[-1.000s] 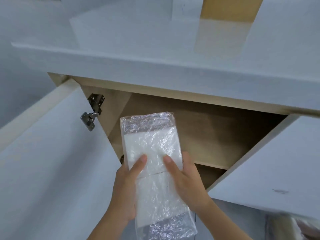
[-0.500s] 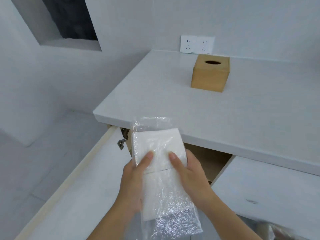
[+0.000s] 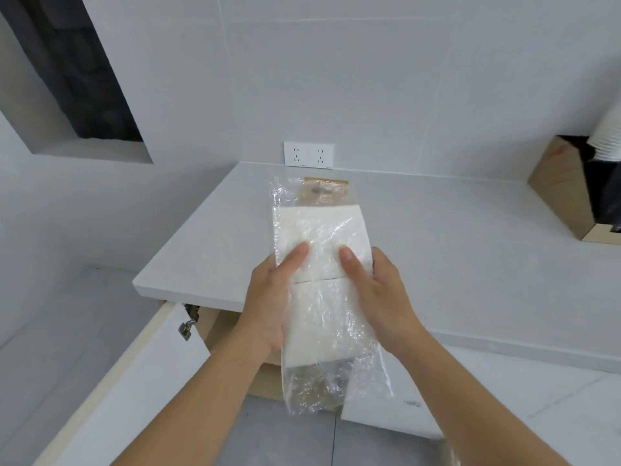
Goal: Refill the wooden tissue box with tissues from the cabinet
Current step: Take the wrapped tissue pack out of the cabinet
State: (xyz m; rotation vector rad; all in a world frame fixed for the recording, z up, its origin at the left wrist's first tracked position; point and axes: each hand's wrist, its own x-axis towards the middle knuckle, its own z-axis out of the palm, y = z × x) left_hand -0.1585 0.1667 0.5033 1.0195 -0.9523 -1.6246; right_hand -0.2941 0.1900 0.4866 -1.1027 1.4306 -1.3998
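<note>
The tissue pack (image 3: 321, 280), a white stack in a clear crinkly bag, is held up over the front edge of the counter (image 3: 453, 250), lengthwise away from the person. The left hand (image 3: 268, 297) grips its left edge and the right hand (image 3: 376, 294) its right, thumbs pressed on top and the other fingers curled underneath, so both are clamped on the pack. Through the bag's empty far end shows the top of the wooden box (image 3: 326, 188), standing further back on the counter near the wall socket (image 3: 308, 154); most of the box is hidden behind the pack. Below, the cabinet door (image 3: 127, 381) hangs open. I'd say the fetching is done and the carry to the box is in hand. Next the pack needs setting down and the bag opened, which calls for one hand to let go and pull the plastic apart.
</note>
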